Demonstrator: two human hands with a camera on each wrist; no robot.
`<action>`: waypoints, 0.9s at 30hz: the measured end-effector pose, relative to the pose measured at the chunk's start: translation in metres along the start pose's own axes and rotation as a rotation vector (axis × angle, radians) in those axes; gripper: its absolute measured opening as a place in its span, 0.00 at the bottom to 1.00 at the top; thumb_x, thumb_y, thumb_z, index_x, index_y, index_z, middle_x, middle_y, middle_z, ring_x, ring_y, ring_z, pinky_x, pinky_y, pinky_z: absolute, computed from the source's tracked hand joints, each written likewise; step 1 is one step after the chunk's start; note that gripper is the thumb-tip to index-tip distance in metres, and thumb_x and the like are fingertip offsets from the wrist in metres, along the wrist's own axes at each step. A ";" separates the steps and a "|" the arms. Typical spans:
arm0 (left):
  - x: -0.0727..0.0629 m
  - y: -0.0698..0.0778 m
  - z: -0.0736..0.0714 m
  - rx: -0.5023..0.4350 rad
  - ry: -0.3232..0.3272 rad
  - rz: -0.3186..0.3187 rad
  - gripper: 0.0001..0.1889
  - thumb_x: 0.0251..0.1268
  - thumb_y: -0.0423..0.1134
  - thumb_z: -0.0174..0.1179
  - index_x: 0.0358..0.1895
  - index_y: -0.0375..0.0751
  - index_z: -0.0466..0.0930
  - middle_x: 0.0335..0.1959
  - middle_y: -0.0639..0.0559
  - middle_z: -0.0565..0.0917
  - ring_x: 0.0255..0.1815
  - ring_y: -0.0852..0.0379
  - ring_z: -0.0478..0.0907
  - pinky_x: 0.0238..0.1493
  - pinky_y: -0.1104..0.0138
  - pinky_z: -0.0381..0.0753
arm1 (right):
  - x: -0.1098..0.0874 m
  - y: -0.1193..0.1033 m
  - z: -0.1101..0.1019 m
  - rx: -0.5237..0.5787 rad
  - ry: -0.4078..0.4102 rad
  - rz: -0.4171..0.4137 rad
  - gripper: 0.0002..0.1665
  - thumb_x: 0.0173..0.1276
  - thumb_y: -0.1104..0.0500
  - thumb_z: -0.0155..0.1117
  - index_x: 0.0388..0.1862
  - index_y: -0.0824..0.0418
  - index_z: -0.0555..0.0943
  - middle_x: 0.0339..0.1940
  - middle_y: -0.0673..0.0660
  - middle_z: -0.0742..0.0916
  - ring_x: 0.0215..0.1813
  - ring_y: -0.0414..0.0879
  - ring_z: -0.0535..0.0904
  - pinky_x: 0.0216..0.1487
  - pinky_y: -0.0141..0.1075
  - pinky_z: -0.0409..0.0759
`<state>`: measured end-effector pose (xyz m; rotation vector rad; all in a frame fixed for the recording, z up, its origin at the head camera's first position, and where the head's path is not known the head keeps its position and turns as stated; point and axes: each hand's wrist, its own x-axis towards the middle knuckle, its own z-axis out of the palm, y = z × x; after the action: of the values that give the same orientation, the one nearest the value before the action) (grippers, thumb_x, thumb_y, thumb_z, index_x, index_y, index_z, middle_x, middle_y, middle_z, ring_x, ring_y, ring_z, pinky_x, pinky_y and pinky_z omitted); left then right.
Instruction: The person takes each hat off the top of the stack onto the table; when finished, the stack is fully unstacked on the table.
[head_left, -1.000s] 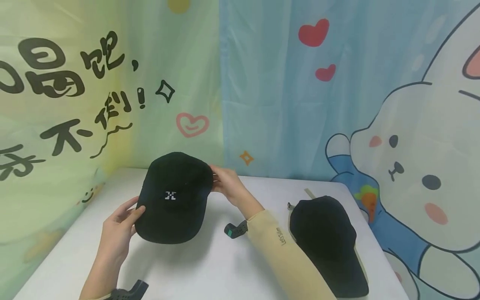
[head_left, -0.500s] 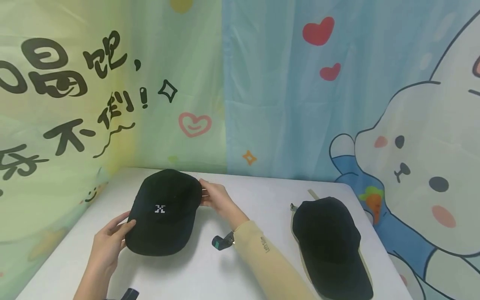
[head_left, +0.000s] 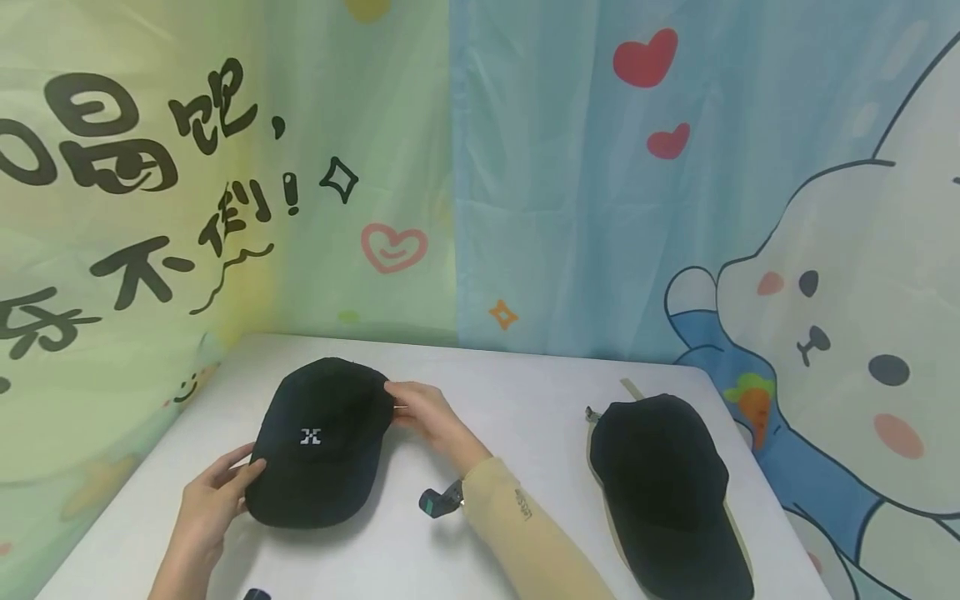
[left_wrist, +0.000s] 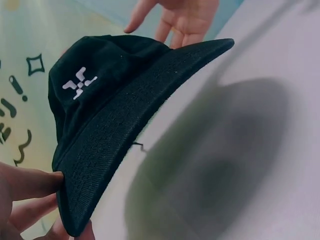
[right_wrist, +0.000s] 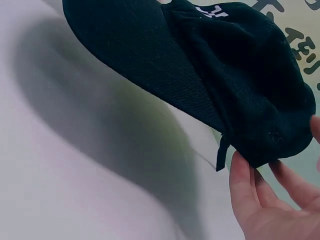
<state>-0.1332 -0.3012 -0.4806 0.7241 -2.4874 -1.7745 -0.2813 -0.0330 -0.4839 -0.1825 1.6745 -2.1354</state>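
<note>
A black baseball cap point(head_left: 330, 400) with a small white emblem is held between both hands, above its own shadow. My left hand point(head_left: 206, 504) pinches the edge of the brim, thumb on top and fingers beneath. At the opposite side my right hand point(head_left: 431, 417) grips the lower edge of the crown, the thumb outside and some fingers under the rim, as the right wrist view shows. A short dark strap point(right_wrist: 222, 152) hangs from the cap there. The brim points toward the near side, and the underside of the cap is mostly hidden.
On the right of the white table point(head_left: 525, 417) lies a second black cap point(head_left: 660, 475), with beige edging along its sides. A beige strap point(head_left: 632, 388) and a small metal clip point(head_left: 592, 414) show behind it. A printed curtain point(head_left: 555, 208) hangs behind the table.
Both hands have brought the cap lower and slightly left, nearer the tabletop. Their hold on it looks the same. The second cap only shifts slightly with the head view.
</note>
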 end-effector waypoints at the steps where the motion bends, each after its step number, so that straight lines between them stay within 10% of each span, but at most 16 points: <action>1: 0.001 -0.002 0.000 0.002 -0.001 -0.004 0.39 0.70 0.58 0.58 0.75 0.38 0.59 0.68 0.29 0.67 0.60 0.39 0.73 0.44 0.67 0.83 | -0.001 0.002 0.000 -0.003 -0.009 -0.009 0.27 0.70 0.56 0.65 0.59 0.74 0.77 0.47 0.62 0.85 0.43 0.50 0.84 0.52 0.43 0.83; 27: 0.010 -0.020 -0.010 0.124 0.063 0.000 0.37 0.71 0.57 0.56 0.70 0.30 0.65 0.67 0.26 0.67 0.63 0.32 0.70 0.45 0.62 0.85 | -0.006 0.038 0.007 -0.141 -0.004 -0.058 0.24 0.63 0.66 0.70 0.57 0.73 0.78 0.50 0.60 0.86 0.51 0.50 0.84 0.53 0.38 0.82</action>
<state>-0.1325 -0.3188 -0.4980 0.7727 -2.5742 -1.5823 -0.2645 -0.0443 -0.5172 -0.2796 1.8398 -2.0562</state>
